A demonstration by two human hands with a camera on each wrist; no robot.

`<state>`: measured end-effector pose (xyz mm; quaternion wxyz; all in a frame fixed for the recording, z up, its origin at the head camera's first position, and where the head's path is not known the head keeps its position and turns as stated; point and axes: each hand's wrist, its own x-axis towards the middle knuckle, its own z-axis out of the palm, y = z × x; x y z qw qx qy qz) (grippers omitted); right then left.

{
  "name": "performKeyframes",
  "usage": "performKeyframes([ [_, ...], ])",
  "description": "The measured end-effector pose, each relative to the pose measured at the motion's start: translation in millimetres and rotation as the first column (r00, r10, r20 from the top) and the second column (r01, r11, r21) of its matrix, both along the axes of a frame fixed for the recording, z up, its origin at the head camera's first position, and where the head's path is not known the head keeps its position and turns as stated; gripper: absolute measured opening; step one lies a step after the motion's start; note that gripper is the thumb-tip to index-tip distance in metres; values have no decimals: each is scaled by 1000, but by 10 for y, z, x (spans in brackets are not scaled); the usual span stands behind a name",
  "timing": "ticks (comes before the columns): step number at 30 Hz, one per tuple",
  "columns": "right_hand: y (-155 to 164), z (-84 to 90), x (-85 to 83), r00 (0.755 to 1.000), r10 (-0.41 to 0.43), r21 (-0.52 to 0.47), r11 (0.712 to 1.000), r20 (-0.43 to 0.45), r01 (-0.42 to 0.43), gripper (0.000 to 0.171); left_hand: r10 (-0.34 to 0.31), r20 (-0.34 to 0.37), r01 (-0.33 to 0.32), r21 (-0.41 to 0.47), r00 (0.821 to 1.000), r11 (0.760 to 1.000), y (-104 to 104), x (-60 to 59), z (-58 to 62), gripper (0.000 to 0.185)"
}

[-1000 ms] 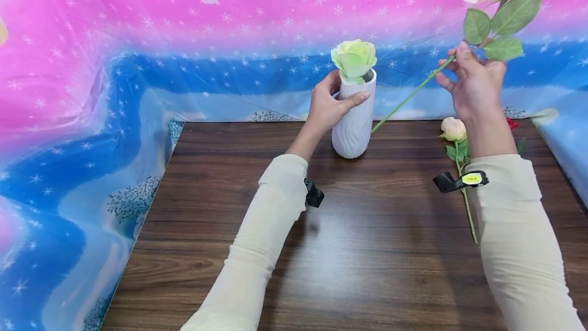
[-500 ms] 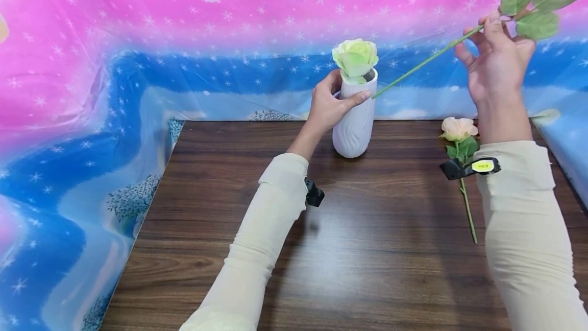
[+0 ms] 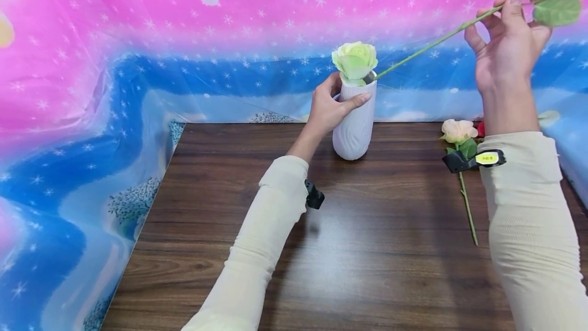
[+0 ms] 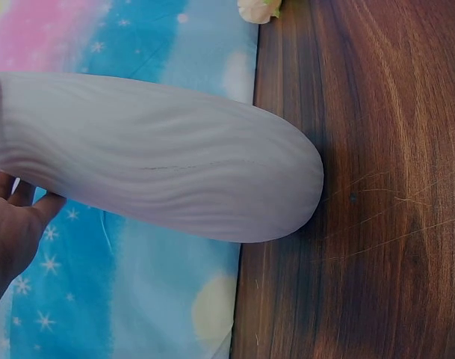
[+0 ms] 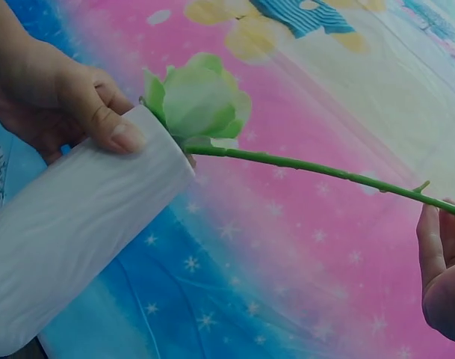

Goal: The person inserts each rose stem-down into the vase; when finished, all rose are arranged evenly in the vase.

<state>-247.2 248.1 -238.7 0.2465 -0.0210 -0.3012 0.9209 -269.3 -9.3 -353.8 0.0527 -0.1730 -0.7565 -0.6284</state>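
Observation:
A white, wavy-ridged vase (image 3: 356,129) stands upright near the table's back edge, a pale green rose (image 3: 353,61) in its mouth. My left hand (image 3: 332,105) grips the vase just below the rim, thumb in front. Up at the right, my right hand (image 3: 511,57) pinches the long green stem (image 5: 309,166) of another rose just under its leaves (image 3: 556,12); its bloom is out of view. That stem slants down to the left, and its lower end is at the vase's rim, beside the green rose. Whether the tip is inside, I cannot tell.
A peach rose (image 3: 458,131) lies on the wooden table (image 3: 367,249) at the right, stem toward the front. Behind it shows a bit of a red flower (image 3: 481,128), mostly hidden by the right forearm. A pink and blue patterned cloth (image 3: 257,24) hangs behind.
My right hand has moved up and to the right with the rose, whose bloom has left the view. The stem's lower end has risen along the vase to its rim. The left hand stays put.

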Motion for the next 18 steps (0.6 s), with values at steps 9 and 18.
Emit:
performKeyframes([
  [9,-103,13,-19,994,57,17,998,-94,-56,32,4,-2,-4,-4,1000,1000,-1,7,-2,59],
  [18,-255,-43,-41,986,74,167,985,-152,-48,31,6,3,-6,-12,1000,1000,5,4,20,60],
])
